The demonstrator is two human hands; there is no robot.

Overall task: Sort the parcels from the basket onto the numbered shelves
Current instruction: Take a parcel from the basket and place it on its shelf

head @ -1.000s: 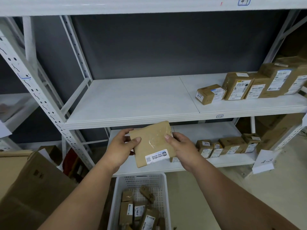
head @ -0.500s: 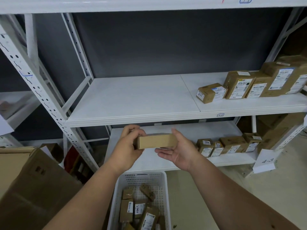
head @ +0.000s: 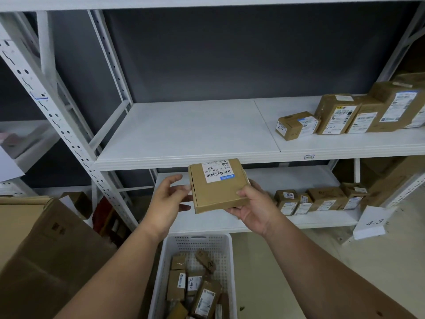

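One flat parcel [head: 218, 185] in two hands, one white basket [head: 195, 242], two white shelves [head: 184, 134].

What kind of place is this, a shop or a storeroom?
Most likely a parcel sorting room: white metal shelves hold labelled cardboard parcels, a card reading 4-3 marks one shelf, and a white basket of parcels sits on the floor.

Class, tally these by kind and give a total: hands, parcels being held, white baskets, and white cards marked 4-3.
Hands: 2, the left hand and the right hand
Held parcel: 1
White basket: 1
Card marked 4-3: 1
Total: 5
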